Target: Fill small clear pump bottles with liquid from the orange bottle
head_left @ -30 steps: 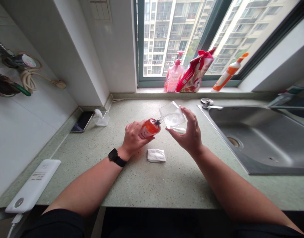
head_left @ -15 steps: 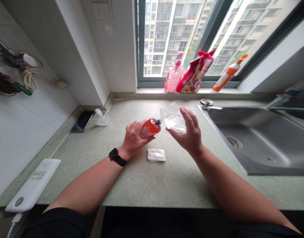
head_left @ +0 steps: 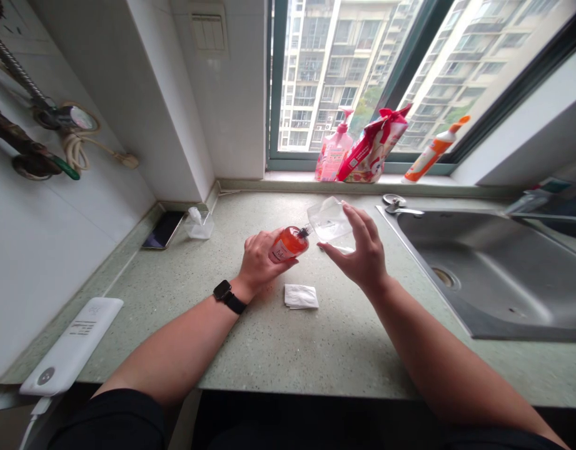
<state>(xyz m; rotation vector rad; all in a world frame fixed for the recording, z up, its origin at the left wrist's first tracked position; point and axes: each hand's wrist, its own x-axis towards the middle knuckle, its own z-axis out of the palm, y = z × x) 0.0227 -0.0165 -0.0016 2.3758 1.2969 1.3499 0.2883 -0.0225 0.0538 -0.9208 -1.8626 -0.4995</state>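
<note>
My left hand (head_left: 259, 262) is wrapped round a small bottle of orange-red liquid (head_left: 291, 242) with a pale label. The bottle is tilted, its neck pointing right at the mouth of a clear plastic cup (head_left: 329, 220). Between thumb and fingers, my right hand (head_left: 366, 253) grips that cup, which is also tipped on its side. Whether liquid is flowing I cannot tell. Below the bottle, a folded white tissue (head_left: 301, 296) lies on the counter. Something white, partly hidden, lies behind the cup and right thumb.
A steel sink (head_left: 485, 275) is set in the counter (head_left: 316, 356) at right. On the left are a phone (head_left: 163, 230), a clear container with white tissue (head_left: 199, 225) and a white power bank (head_left: 74, 344). A pump bottle (head_left: 333, 153), red bag (head_left: 374, 150) and orange-white bottle (head_left: 433, 153) line the windowsill.
The whole view has shifted slightly, so everything appears a little further right. Both hands keep the same grips, and bottle and cup stay mouth to mouth.
</note>
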